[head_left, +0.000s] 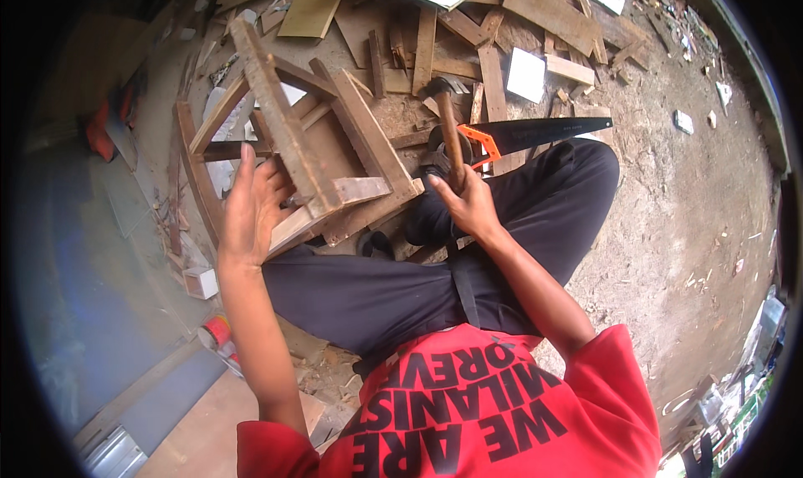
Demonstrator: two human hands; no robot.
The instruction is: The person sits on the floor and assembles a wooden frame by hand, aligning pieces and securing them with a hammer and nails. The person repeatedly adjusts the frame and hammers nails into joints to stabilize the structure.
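Note:
A rough wooden frame, like an overturned stool, rests tilted on my lap and the ground. My left hand lies flat against its lower left side, fingers spread, steadying it. My right hand grips the wooden handle of a hammer, whose metal head points away from me above the frame's right corner. A handsaw with a black blade and orange handle lies on the ground just beyond my right knee.
Scrap planks and offcuts litter the ground ahead, with white tile pieces among them. Bare dirt spreads to the right. A small white box and a red can sit at my left.

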